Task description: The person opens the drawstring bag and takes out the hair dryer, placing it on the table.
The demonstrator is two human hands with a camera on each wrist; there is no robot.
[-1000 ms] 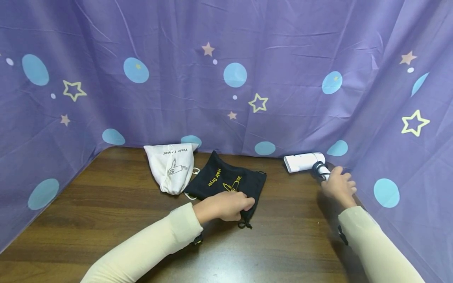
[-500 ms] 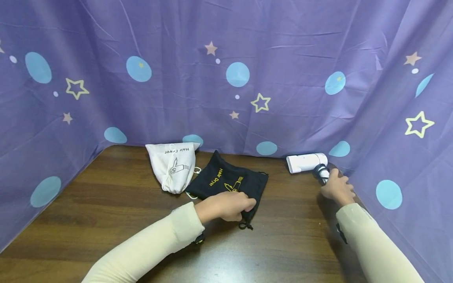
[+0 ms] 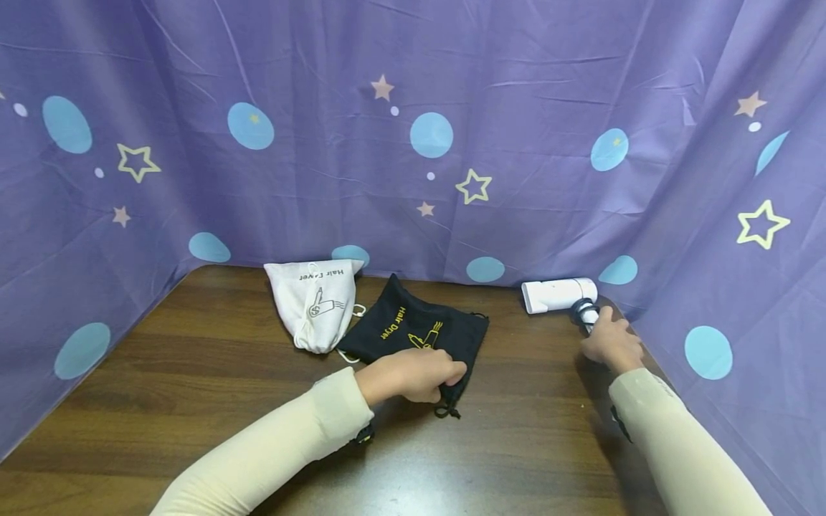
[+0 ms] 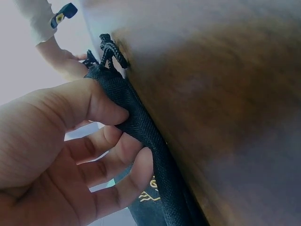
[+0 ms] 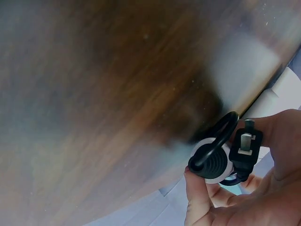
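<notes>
A black fabric drawstring bag pinched, a white plastic hair dryer gripped.
Head: bag mid-table, dryer at the far right corner. Left wrist: the left hand's thumb and fingers pinch the bag's edge; slack cloth could slip. Right wrist: the right hand's fingers curl round the handle; the bunched black cord might snag.

Table: stands before the curtain. First bag: on the table, far side, left of centre. Second bag: just right of it, its near right part under the left hand. Hair dryer: well right, at the far right corner, handle in the right hand.
</notes>
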